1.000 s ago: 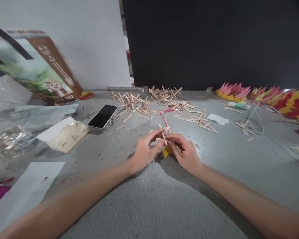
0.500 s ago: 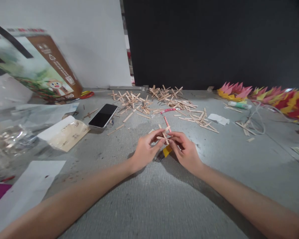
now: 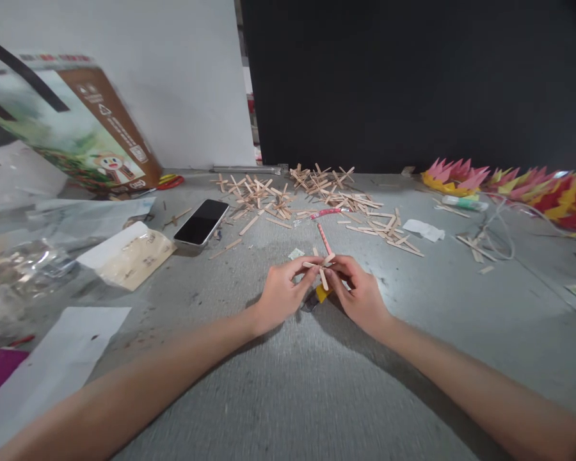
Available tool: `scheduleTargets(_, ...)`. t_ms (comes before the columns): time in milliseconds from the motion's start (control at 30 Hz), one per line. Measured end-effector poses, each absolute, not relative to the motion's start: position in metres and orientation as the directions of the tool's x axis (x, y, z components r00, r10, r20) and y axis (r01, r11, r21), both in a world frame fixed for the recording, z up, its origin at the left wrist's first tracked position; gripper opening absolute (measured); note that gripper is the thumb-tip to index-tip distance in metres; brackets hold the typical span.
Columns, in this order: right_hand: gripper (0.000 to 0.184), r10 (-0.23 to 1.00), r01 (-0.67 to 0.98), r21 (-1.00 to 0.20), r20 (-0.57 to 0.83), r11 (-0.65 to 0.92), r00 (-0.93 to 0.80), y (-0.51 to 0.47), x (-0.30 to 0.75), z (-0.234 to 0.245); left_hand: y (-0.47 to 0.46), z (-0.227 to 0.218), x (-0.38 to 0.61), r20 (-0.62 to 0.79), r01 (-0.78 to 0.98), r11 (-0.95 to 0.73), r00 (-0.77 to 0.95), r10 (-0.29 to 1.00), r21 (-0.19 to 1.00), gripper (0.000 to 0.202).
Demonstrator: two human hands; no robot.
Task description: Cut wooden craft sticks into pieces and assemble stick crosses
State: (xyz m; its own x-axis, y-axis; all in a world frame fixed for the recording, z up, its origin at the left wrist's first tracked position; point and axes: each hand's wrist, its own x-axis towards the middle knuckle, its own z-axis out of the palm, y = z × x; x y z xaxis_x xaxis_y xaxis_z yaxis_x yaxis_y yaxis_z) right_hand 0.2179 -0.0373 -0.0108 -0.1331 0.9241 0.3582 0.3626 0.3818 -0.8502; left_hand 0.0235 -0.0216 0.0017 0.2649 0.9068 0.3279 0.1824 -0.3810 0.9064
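Note:
My left hand and my right hand meet over the middle of the grey table. Both pinch a small cross of short wooden sticks between their fingertips. A yellow object lies on the table just under the hands, partly hidden. A pink striped stick lies right behind the cross. Further back, several more stick crosses and loose sticks are scattered in piles.
A phone lies face up at the left, beside a paper packet and clear plastic bags. A tilted cardboard box stands at the far left. Pink, yellow and red paper spikes and a cable lie at the right.
The stick cross has turned and dropped a little in my fingers. The view has shifted slightly; the hands stay in the same spot.

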Motion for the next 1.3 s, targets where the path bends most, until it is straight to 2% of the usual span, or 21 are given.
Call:
scheduleTargets(67,0.023,0.933,0.317,-0.878,0.335,0.359,-0.13,-0.035,0.218,-0.009,-0.02,0.003,0.025,0.285,0.107,-0.324,0.278,0.918,0.94,0.029)
scheduleTargets(167,0.025,0.956,0.136,-0.952,0.255,0.275,-0.143,-0.031,0.219,-0.007,-0.019,0.002,0.029,0.221,-0.002,-0.231,0.303,0.927,0.973,0.034)
scheduleTargets(267,0.028,0.965,-0.057,-0.982,0.19,0.182,-0.179,-0.027,0.22,-0.006,-0.02,0.0,0.032,0.213,-0.048,-0.209,0.318,0.924,0.977,0.049)
scheduleTargets(333,0.027,0.966,-0.107,-0.981,0.182,0.164,-0.184,-0.027,0.221,-0.006,-0.021,-0.001,0.032,0.224,-0.057,-0.218,0.322,0.92,0.974,0.055)
scheduleTargets(500,0.022,0.964,-0.054,-0.975,0.222,0.216,-0.144,-0.028,0.222,-0.004,-0.022,0.004,0.032,0.183,-0.082,-0.164,0.37,0.911,0.983,0.034)
scheduleTargets(667,0.026,0.973,-0.039,-0.981,0.191,0.188,-0.129,-0.027,0.223,-0.001,-0.022,0.009,0.034,0.103,-0.231,0.004,0.451,0.886,0.973,0.048)
scheduleTargets(800,0.03,0.98,-0.021,-0.986,0.169,0.168,-0.102,-0.026,0.223,0.001,-0.021,0.009,0.035,0.058,-0.227,0.058,0.471,0.88,0.972,0.048)
scheduleTargets(1100,0.035,0.979,-0.054,-0.992,0.122,0.115,-0.16,-0.023,0.224,0.0,-0.022,0.005,0.036,0.109,-0.268,0.026,0.478,0.872,0.963,0.046)
scheduleTargets(1300,0.027,0.967,-0.097,-0.986,0.155,0.138,-0.2,-0.023,0.225,-0.003,-0.02,0.009,0.034,0.11,-0.263,0.027,0.493,0.863,0.964,0.047)
